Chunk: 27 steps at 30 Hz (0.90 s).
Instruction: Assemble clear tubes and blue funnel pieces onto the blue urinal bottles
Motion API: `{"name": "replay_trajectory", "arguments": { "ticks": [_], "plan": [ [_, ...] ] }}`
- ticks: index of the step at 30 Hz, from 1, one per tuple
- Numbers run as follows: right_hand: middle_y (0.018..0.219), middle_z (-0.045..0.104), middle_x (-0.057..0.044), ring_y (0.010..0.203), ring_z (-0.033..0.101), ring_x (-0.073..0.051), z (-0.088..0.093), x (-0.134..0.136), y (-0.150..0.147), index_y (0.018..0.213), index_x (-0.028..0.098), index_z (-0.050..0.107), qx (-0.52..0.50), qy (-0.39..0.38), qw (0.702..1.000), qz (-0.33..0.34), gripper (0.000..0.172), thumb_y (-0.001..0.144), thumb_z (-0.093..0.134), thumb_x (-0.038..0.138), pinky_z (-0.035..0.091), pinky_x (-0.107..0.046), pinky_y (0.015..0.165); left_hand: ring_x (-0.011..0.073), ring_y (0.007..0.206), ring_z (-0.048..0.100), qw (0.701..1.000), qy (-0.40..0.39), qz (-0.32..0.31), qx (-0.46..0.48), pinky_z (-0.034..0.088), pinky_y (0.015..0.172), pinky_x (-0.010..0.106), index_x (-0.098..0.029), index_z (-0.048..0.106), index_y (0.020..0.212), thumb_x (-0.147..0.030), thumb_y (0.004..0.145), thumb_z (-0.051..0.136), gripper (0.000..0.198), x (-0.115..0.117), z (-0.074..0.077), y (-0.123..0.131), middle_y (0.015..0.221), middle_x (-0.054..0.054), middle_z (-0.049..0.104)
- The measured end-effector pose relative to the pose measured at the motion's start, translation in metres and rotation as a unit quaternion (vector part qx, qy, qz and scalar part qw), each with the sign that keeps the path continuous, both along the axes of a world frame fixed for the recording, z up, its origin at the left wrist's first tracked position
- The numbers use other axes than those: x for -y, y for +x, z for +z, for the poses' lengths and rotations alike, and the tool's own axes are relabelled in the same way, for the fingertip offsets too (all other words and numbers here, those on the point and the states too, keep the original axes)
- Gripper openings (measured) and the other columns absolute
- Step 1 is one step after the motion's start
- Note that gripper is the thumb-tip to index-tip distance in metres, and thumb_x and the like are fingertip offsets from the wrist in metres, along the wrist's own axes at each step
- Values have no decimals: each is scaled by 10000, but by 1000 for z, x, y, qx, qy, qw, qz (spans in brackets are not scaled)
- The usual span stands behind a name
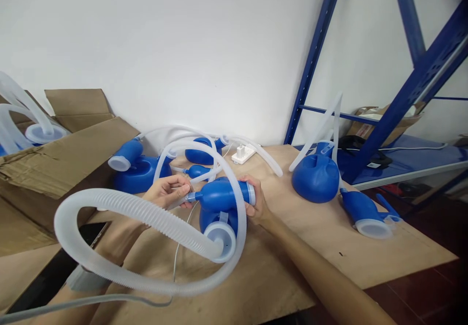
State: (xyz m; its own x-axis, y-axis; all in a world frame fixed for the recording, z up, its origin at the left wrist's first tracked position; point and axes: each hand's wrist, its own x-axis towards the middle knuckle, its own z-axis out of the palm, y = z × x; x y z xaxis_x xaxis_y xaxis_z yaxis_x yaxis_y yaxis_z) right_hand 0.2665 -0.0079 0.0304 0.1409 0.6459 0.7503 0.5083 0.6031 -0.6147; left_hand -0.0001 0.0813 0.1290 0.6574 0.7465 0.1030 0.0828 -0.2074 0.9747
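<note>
A blue urinal funnel (219, 196) with a translucent rim lies sideways between my hands. My right hand (257, 200) grips its wide, rimmed end. At the narrow spout, the fingers of my left hand (170, 191) pinch the clear end of a tube, touching the spout; whether it is pushed fully on, I cannot tell. Beneath the funnel sits a blue urinal bottle (205, 219), partly hidden, with a white cap (228, 237) facing me. From that cap a translucent corrugated hose (139, 208) loops out left and around in front of the funnel.
More blue bottles stand on the table (278, 247), one at right (315, 179) beside another funnel (361, 213). An open cardboard box (73, 159) with hoses is at left. A power strip (243, 154) lies near the wall. Blue shelving (314, 57) rises at right. A grey cable (120, 297) crosses the front.
</note>
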Motion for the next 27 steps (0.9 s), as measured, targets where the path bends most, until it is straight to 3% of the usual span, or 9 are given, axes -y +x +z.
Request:
{"name": "replay_trajectory", "arguments": {
  "ticks": [4,7,12,19,22,25,27],
  "plan": [
    [1237,655,-87,1095,669,-326,-1,0,-1,1298,288,518,-5,12,1000,5,587,894,546,712,543,-523,974,185,642,723,993,-114,-16,-21,609,581,270,-181,667,744,-597,659,915,491,-4,6,2,715,45,724],
    [1229,652,-89,1071,670,-327,-1,0,-2,1301,273,525,-9,11,1000,5,607,887,550,717,549,-520,956,176,645,701,992,-125,-27,-6,590,596,278,-184,661,717,-597,645,922,493,-2,6,4,705,44,718],
    [1190,654,-85,1063,659,-325,0,0,-3,1283,271,547,-20,-3,1000,-2,613,865,566,719,547,-512,962,166,610,658,1000,-4,4,-5,565,572,293,-190,664,712,-640,733,835,482,2,5,3,752,53,731],
    [1117,673,-69,993,670,-314,0,-4,0,1239,266,578,-45,-2,999,16,582,841,585,690,563,-474,889,267,835,773,981,181,12,-62,649,769,370,-201,757,823,-642,842,739,441,5,17,-2,878,95,810],
    [1108,668,-73,976,668,-309,-3,-7,1,1242,246,577,-62,-1,998,15,579,851,566,673,558,-473,880,256,839,787,942,325,45,-72,661,865,399,-232,768,856,-573,927,670,362,8,13,-7,918,57,824],
    [1113,655,-68,981,663,-296,-6,-9,1,1242,248,567,-75,3,997,10,537,870,551,634,554,-462,895,240,864,805,862,498,74,-55,608,1042,466,-274,783,955,-438,975,659,207,8,1,-16,948,2,834],
    [1107,650,-60,972,662,-289,-7,-11,1,1236,257,568,-81,5,997,9,520,865,564,621,552,-456,898,241,941,808,815,573,73,-42,613,1041,441,-276,773,1059,-366,978,677,154,7,-6,-21,1039,3,834]
  ]
}}
